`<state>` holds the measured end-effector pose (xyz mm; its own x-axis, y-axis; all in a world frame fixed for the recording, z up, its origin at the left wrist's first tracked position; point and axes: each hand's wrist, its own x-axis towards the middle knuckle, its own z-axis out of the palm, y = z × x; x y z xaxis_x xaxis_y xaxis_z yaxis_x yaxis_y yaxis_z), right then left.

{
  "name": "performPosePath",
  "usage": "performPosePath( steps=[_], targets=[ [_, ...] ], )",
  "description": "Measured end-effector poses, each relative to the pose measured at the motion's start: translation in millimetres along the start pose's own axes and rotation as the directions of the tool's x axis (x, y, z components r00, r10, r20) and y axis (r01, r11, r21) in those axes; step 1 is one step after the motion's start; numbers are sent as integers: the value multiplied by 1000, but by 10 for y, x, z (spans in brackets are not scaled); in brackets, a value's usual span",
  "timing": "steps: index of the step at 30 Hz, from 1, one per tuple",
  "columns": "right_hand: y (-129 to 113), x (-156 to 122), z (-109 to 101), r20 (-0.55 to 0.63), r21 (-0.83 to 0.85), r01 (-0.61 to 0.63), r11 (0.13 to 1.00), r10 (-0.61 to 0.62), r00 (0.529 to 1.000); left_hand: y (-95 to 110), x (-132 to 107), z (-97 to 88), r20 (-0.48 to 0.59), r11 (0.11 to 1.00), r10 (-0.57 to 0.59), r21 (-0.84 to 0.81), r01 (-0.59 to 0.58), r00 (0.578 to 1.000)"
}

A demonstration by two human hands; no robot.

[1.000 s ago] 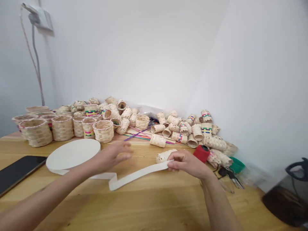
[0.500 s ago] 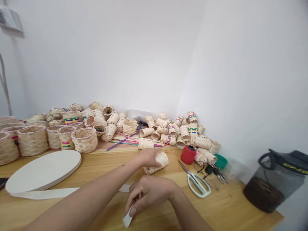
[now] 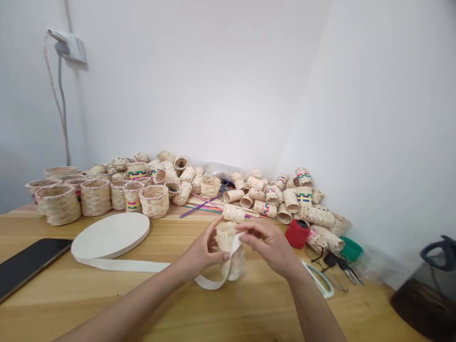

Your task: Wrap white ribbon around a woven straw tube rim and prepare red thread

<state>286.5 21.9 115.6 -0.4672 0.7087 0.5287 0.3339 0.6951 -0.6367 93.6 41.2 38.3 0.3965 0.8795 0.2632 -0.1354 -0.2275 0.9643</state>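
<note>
A small woven basket stands upright on the table in front of me. My left hand grips its left side, thumb in front and fingers behind. Between thumb and fingertips, my right hand pinches the end of a white ribbon at the basket's rim. From there the ribbon hangs down the basket's front, loops near the table and runs left under my left forearm to a large flat roll.
Finished-looking woven baskets stand at the back left, with a heap of small ones along the wall. On the right are a red thread spool, scissors and a dark jug. A phone lies at left.
My left hand has brought the basket closer and set it upright. My right hand has raised the ribbon end to its rim. The view has turned left.
</note>
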Motion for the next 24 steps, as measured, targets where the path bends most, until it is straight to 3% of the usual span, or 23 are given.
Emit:
performPosePath(
  steps=[2, 5, 11, 15, 17, 20, 24],
  targets=[
    [60, 5, -33, -74, -49, -35, 998, 31, 997, 15, -81, 9, -11, 996, 24, -87, -25, 1000],
    [107, 13, -39, -64, -98, -4, 995, -2, 998, 51, -147, 18, -41, 994, 38, -96, -42, 998],
    [78, -9, -34, 2, -114, 100, 988, -101, 995, 116, -180, -45, -178, 967, 77, 252, -31, 981],
    [-55, -29, 77, 126, -31, 183, 983, -177, 976, 120, -190, -54, -232, 944, 116, 328, -35, 966],
    [-121, -35, 153, 158, -30, 250, 968, -243, 957, 103, -199, -37, -206, 949, 100, 313, -32, 973],
    [-128, -39, 195, 111, -148, 321, 935, -307, 945, 68, -210, -17, -161, 968, 71, 251, -29, 984],
    [29, -27, 85, -19, -242, 201, 949, -212, 977, 22, -207, -30, -90, 994, 88, 78, -81, 992]
  ],
)
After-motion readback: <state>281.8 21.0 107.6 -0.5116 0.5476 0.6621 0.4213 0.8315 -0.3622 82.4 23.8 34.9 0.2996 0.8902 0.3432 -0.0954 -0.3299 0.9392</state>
